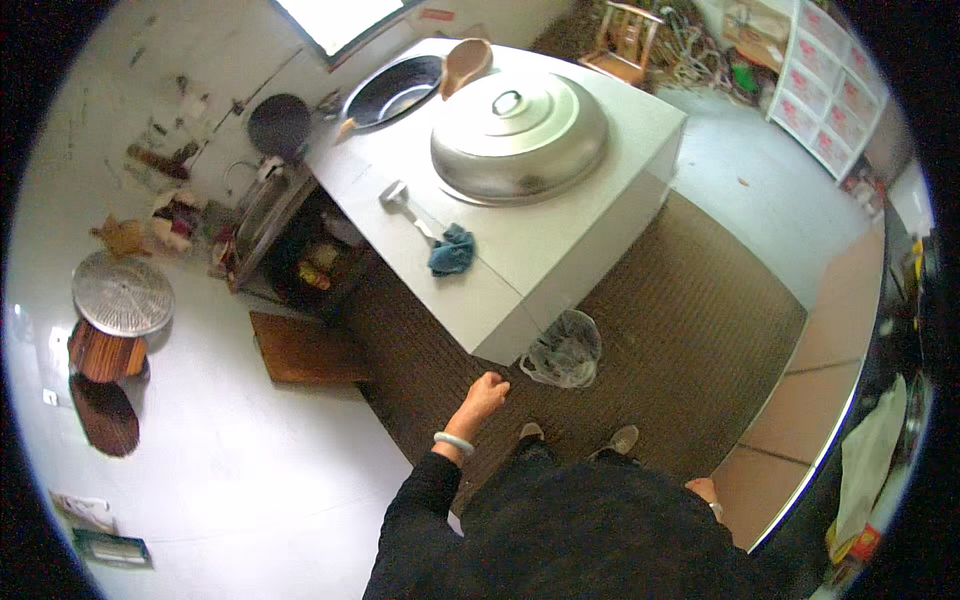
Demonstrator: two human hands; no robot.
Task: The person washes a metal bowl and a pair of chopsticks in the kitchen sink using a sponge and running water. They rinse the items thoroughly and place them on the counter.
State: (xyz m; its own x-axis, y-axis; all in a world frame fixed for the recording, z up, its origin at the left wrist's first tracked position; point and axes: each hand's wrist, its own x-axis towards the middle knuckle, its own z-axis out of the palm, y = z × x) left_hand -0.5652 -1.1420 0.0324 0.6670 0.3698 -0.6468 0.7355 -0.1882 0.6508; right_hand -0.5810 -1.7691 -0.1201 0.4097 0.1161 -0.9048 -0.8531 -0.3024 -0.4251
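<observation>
My left hand (487, 395), with a pale bangle (454, 442) at the wrist, hangs in front of the near corner of a white-tiled stove block (495, 315). Its fingers are curled in and nothing shows in them. A clear plastic bag (564, 352) stands on the floor beside that corner, apart from the hand. My right hand (703, 489) is low at my side, near brown tiled cabinet fronts, its fingers mostly hidden. On the block sit a large domed metal lid (521, 142), a dark wok (396, 90), a wooden ladle (466, 64), a metal spatula (409, 210) and a crumpled blue cloth (452, 250).
Brown ribbed matting (675, 315) covers the floor around my feet. A wooden board (304, 349) leans at the left wall, below a sink (262, 202). A wooden chair (624, 45) and a white drawer cabinet (829, 90) stand at the back. A black counter (829, 465) runs along the right.
</observation>
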